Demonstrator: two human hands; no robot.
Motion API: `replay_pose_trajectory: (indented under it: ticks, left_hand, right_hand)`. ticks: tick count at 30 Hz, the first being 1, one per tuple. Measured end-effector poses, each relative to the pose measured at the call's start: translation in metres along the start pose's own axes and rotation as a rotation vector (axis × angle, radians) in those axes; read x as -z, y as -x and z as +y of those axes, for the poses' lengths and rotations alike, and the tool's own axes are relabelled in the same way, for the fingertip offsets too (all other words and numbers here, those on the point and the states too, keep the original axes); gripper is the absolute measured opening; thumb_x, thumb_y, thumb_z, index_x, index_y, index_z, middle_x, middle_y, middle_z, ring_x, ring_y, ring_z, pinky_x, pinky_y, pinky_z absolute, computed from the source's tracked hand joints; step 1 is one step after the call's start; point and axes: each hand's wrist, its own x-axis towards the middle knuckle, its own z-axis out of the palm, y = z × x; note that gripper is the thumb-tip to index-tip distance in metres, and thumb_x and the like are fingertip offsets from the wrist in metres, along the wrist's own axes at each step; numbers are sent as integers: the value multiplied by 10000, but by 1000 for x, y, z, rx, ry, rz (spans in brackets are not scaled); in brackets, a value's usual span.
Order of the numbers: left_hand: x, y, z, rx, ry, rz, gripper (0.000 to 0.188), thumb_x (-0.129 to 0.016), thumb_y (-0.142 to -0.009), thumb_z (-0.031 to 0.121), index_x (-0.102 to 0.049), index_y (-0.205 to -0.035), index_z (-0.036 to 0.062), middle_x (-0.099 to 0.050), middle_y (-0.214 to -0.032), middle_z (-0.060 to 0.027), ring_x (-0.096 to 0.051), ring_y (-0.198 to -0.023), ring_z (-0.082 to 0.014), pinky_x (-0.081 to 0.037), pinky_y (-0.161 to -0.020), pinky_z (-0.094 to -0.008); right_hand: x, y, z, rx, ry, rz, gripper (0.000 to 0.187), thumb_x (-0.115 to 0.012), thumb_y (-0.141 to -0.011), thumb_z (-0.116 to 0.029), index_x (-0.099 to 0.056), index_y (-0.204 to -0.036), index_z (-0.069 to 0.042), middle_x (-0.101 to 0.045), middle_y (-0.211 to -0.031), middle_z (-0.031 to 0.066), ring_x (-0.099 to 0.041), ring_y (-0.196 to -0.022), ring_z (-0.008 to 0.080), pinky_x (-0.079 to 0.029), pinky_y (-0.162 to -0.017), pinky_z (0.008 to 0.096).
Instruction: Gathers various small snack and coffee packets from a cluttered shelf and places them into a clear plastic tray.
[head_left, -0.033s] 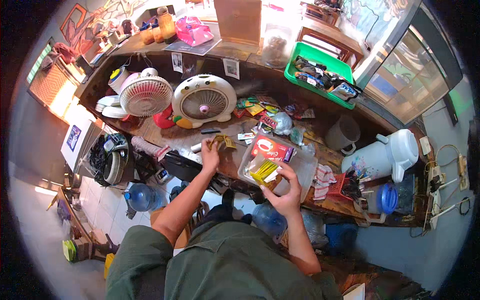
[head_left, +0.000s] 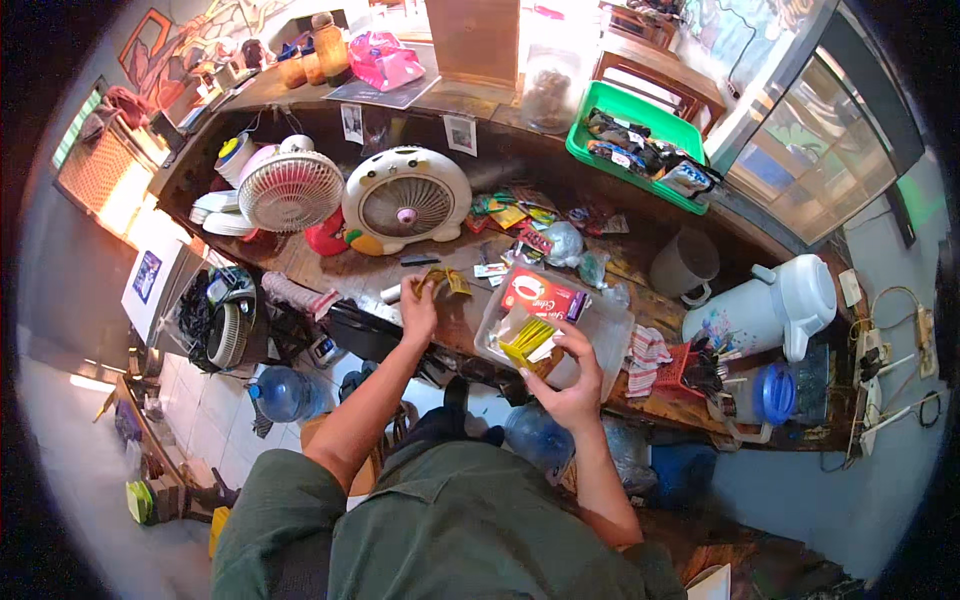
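In the head view my left hand (head_left: 418, 308) is closed at the fingertips on a small yellow packet (head_left: 458, 283) over the wooden counter. My right hand (head_left: 575, 383) grips the side of a small open carton (head_left: 517, 327), thumb below and fingers above. Several thin yellow sachets (head_left: 530, 341) stand packed inside it. The carton is tilted above a clear plastic tub (head_left: 611, 341). A red box (head_left: 541, 296) with a white cup picture lies in the tub, just beyond the carton.
Beyond my hands stand a white animal-shaped fan (head_left: 408, 205) and a round desk fan (head_left: 290, 190). Loose colourful sachets (head_left: 515, 212) litter the counter (head_left: 455, 325). To the right are a striped cloth (head_left: 648, 360), a red basket (head_left: 677, 368), a grey mug (head_left: 684, 268) and a pale blue thermos (head_left: 760, 308).
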Motion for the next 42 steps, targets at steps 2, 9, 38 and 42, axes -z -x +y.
replay_pose_trajectory:
  ticks: [2, 9, 38, 42]
  left_hand:
    - [5, 4, 8, -180, -33, 26, 121, -586, -971, 62, -509, -1053, 18, -621, -1034, -100, -587, -981, -186, -458, -912, -320]
    - [17, 6, 10, -183, -74, 92, 157, -620, -981, 125, -531, -1048, 15, -641, -1010, -95, -596, -918, -145, -486, -823, -307]
    - [13, 110, 237, -670, -314, -727, 221, -745, -856, 46, -613, -1026, -4, -681, -925, -110, -706, -893, -181, -586, -763, -333]
    - [7, 109, 235, -652, -385, -649, 230, -750, -849, 57, -608, -1017, -11, -676, -914, -120, -712, -862, -186, -588, -719, -319]
  right_hand:
    - [1, -1, -2, 7, -11, -8, 590, -843, -693, -12, -501, -1169, -80, -574, -1341, 204, -593, -1210, 299, -469, -1020, 404]
    - [10, 3, -3, 31, -18, 7, 583, -842, -696, -8, -505, -1166, -79, -583, -1327, 213, -595, -1211, 299, -474, -1019, 399]
    - [7, -11, -20, 273, 164, 40, 574, -836, -647, -24, -534, -1130, -96, -619, -1285, 180, -637, -1113, 374, -520, -918, 429]
    - [11, -9, -22, 292, 239, 8, 576, -833, -650, -38, -531, -1135, -108, -618, -1299, 167, -625, -1135, 371, -493, -960, 453]
